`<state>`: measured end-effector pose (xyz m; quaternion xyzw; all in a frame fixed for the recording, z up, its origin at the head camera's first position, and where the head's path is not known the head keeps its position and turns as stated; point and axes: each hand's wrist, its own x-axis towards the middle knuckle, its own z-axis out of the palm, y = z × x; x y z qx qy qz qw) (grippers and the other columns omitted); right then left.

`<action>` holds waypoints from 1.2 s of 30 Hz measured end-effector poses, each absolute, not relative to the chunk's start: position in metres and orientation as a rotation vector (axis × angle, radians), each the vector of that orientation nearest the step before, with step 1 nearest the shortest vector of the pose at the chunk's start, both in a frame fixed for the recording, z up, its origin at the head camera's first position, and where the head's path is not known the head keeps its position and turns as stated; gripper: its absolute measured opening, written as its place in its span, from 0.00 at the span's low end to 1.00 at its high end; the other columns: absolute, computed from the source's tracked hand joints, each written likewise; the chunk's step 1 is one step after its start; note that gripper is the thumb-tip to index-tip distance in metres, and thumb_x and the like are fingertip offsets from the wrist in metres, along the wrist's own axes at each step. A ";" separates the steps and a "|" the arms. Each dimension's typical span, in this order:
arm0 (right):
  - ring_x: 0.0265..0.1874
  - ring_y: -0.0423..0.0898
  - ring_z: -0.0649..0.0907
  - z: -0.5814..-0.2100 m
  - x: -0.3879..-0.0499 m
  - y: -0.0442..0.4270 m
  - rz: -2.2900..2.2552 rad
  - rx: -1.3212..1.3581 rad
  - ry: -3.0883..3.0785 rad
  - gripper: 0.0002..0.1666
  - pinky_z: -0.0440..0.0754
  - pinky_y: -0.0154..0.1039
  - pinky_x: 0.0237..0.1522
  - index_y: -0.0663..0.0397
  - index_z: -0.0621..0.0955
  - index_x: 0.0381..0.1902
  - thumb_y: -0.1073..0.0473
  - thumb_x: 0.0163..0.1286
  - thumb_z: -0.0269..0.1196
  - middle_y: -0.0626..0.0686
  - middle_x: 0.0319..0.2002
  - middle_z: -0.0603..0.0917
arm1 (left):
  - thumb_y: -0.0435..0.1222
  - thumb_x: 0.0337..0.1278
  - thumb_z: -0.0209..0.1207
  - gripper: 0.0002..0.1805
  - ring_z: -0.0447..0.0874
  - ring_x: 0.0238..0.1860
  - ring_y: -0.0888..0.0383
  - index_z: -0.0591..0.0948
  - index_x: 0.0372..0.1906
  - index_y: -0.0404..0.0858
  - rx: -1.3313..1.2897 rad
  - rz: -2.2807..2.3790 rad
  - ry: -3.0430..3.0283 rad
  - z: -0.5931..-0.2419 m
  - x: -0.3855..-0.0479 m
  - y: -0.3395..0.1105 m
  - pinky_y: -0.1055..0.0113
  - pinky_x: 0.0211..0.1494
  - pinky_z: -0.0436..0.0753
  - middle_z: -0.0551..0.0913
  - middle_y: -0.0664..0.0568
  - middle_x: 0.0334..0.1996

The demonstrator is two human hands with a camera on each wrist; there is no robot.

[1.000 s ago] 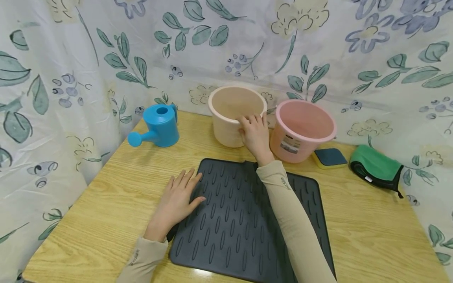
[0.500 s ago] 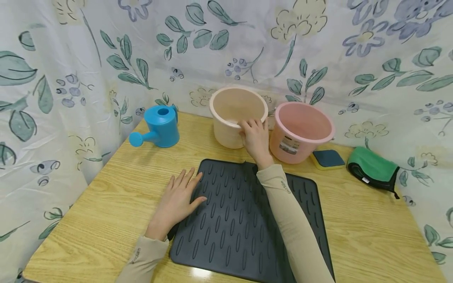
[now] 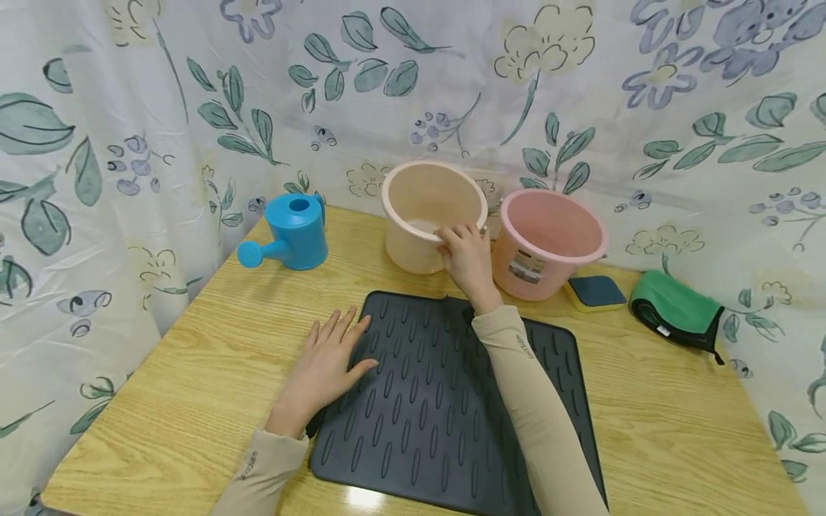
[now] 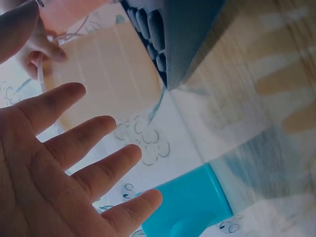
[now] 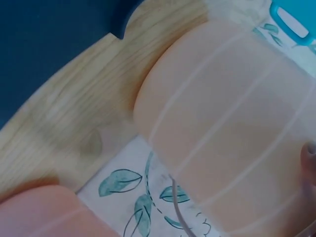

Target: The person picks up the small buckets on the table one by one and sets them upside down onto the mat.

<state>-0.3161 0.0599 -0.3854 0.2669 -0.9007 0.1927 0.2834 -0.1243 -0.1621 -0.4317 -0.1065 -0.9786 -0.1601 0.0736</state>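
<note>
My right hand (image 3: 467, 264) grips the near right rim of a cream bucket (image 3: 413, 252), fingers hooked over the edge. The bucket leans slightly towards me, its opening showing a bare inside. In the right wrist view the bucket's ribbed side (image 5: 222, 113) fills much of the picture, and only a thumb tip (image 5: 309, 157) shows. My left hand (image 3: 323, 373), fingers straight and spread, lies at the left edge of a dark ridged mat (image 3: 413, 430). In the left wrist view the palm and fingers (image 4: 74, 163) hold nothing.
Just right of the cream bucket stands a pink bucket (image 3: 548, 244). Beyond it lie a yellow and dark sponge (image 3: 596, 292) and a green and black pouch (image 3: 677, 312). A blue watering can (image 3: 298, 233) is at the back left. Floral cloth (image 3: 413, 86) hangs behind the wooden table (image 3: 193, 387).
My right hand has come slightly towards me with the cream bucket's rim, and more of the bucket's inside shows. The left hand has stayed put. The head view has shifted a little.
</note>
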 end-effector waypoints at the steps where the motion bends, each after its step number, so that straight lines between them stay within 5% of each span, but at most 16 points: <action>1: 0.48 0.58 0.79 -0.386 -0.315 0.061 0.523 0.722 -2.397 0.12 0.66 0.74 0.59 0.51 0.83 0.44 0.62 0.61 0.67 0.56 0.42 0.85 | 0.55 0.57 0.62 0.41 0.58 0.73 0.35 0.65 0.72 0.42 -0.322 -0.484 -2.937 -0.432 -0.124 -0.162 0.35 0.72 0.56 0.61 0.39 0.73; 36: 0.38 0.57 0.80 -0.381 -0.263 0.084 0.811 0.754 -2.112 0.13 0.76 0.51 0.47 0.56 0.85 0.39 0.63 0.54 0.73 0.57 0.33 0.85 | 0.53 0.58 0.62 0.42 0.56 0.73 0.35 0.62 0.74 0.41 -0.335 -0.518 -2.952 -0.434 -0.127 -0.164 0.35 0.73 0.56 0.59 0.39 0.74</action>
